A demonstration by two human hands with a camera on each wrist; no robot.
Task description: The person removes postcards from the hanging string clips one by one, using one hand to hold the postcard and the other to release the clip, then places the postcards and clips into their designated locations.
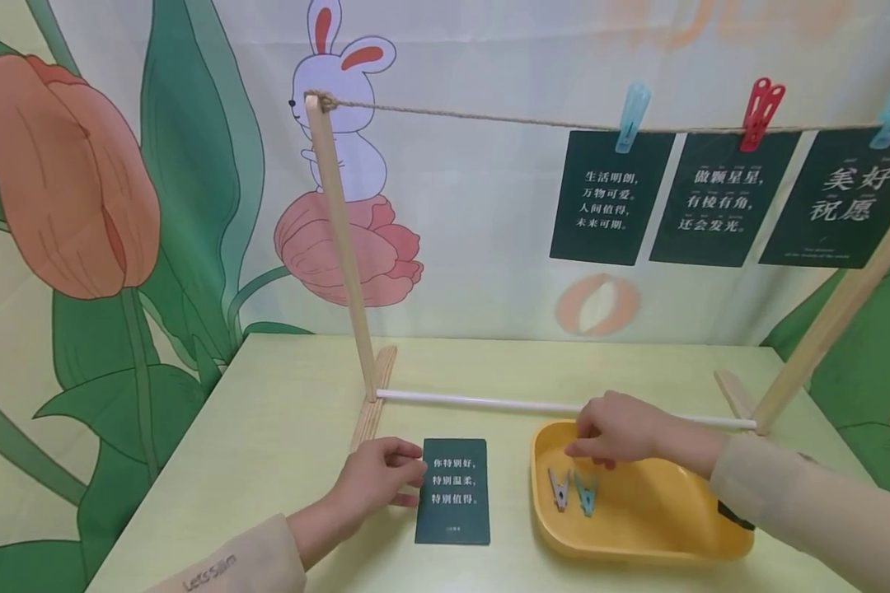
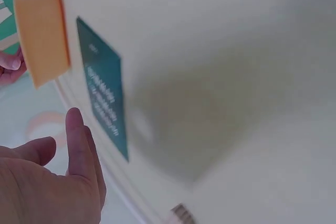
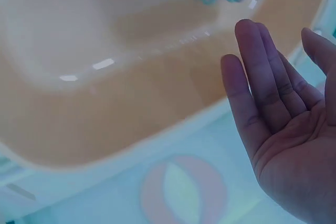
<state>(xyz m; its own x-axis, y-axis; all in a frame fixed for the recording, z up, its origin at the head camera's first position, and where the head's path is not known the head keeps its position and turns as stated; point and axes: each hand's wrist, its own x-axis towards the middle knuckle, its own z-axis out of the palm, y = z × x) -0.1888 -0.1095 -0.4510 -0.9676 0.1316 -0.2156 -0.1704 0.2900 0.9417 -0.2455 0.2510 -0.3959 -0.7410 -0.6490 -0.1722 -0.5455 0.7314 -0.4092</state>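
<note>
Dark green card point(image 1: 452, 491) just right of your left hand point(image 1: 374, 478)
It lies on the counter point(image 1: 267, 461); your right hand point(image 1: 621, 428) hangs over the yellow tray point(image 1: 653, 515) near two clips point(image 1: 560, 492), fingers of both hands loosely extended.

Card point(image 1: 452, 523): dark green, white characters, flat and face up, left of the yellow tray point(image 1: 630, 553). Grey clip point(image 1: 560, 494) and turquoise clip point(image 1: 587, 499): side by side inside the tray, near its left wall.
</note>
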